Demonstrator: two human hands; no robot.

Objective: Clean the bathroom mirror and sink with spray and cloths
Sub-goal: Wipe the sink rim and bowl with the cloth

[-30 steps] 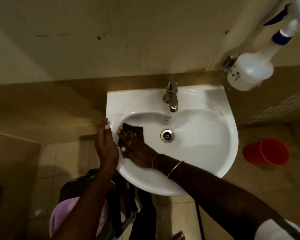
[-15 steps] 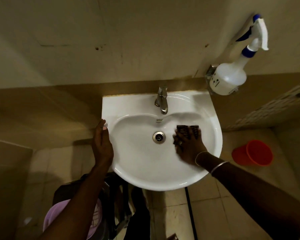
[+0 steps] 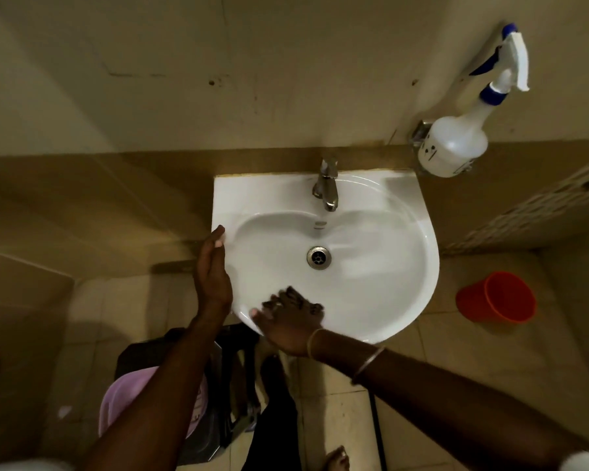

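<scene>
The white sink (image 3: 381, 300) hangs on the wall below a steel tap (image 3: 327, 186). My right hand (image 3: 291, 322) lies at the near left inside of the basin, fingers spread, and presses a dark cloth (image 3: 316, 309) against the porcelain. Most of the cloth is hidden under the hand. My left hand (image 3: 213, 271) rests with straight fingers on the sink's left rim. A white spray bottle (image 3: 453, 147) with a blue and white trigger hangs on the wall to the right of the sink. No mirror is in view.
A red cup (image 3: 497, 297) stands on the tiled floor right of the sink. Below the sink at the left is a dark stool (image 3: 225, 385) with a lilac bowl (image 3: 116, 406) on it. My bare foot (image 3: 336, 457) shows near the bottom edge.
My right hand has swept the cloth from the basin's left side to its right side and then round to the near left. My left hand has stayed on the left rim.
</scene>
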